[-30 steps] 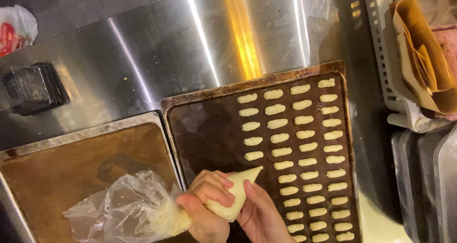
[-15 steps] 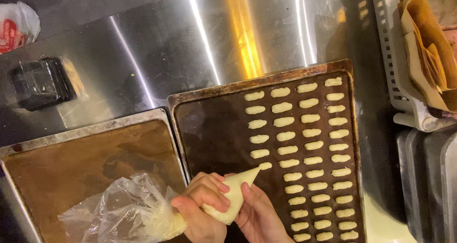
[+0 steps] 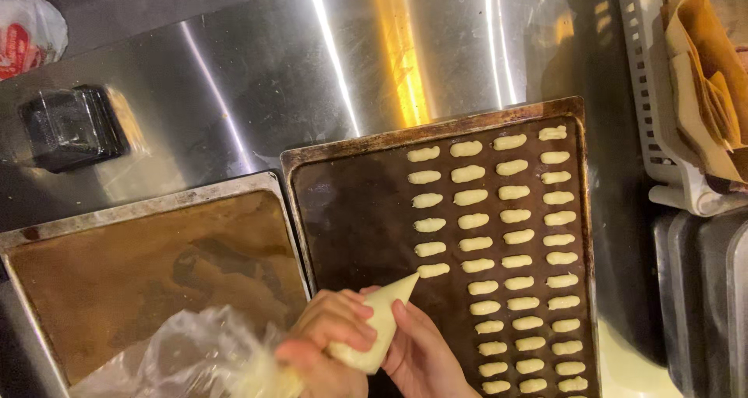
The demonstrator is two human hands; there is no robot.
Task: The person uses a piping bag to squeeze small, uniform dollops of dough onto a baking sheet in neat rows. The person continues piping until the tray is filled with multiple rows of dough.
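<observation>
Both my hands hold a clear piping bag full of pale dough at the bottom middle. My left hand curls over the bag's body, and my right hand cradles it from below near the tip. The tip touches the lowest piece in the left column of short dough fingers. These lie in neat columns on a dark baking tray, whose left part is bare. The bag's crumpled tail trails to the lower left.
A second, brown-lined tray lies to the left on the steel counter. A black box and a white-and-red bag sit at the far left. At right are a white basket of brown paper and grey bins.
The bag's tip has moved down the left column and one more dough finger lies there. Both hands have kept their hold on the bag.
</observation>
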